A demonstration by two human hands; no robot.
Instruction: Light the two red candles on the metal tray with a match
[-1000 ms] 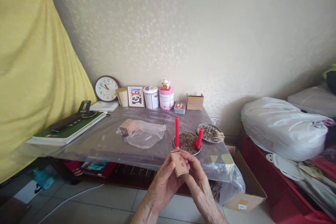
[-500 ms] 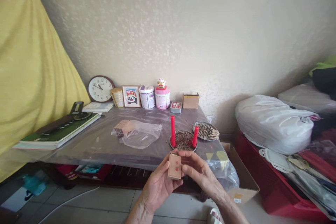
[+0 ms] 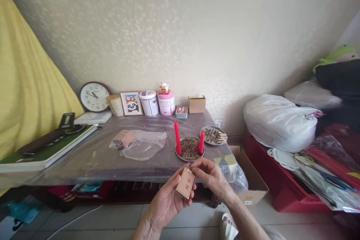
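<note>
Our right hand (image 3: pixel 208 175) has moved to the open end of the matchbox (image 3: pixel 185 183) in front of the candle tray (image 3: pixel 189 160), can't tell if it's pinching anything, so let's keep our left hand (image 3: pixel 169 199) clasping the box lightly.

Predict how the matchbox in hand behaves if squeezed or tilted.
The matchbox would probably dent under a hard squeeze, since it looks like thin card. It's likely light: it's small enough for the left hand to grip between thumb and fingers. Matches show at its open end, so tipping that end down may spill them.
</note>
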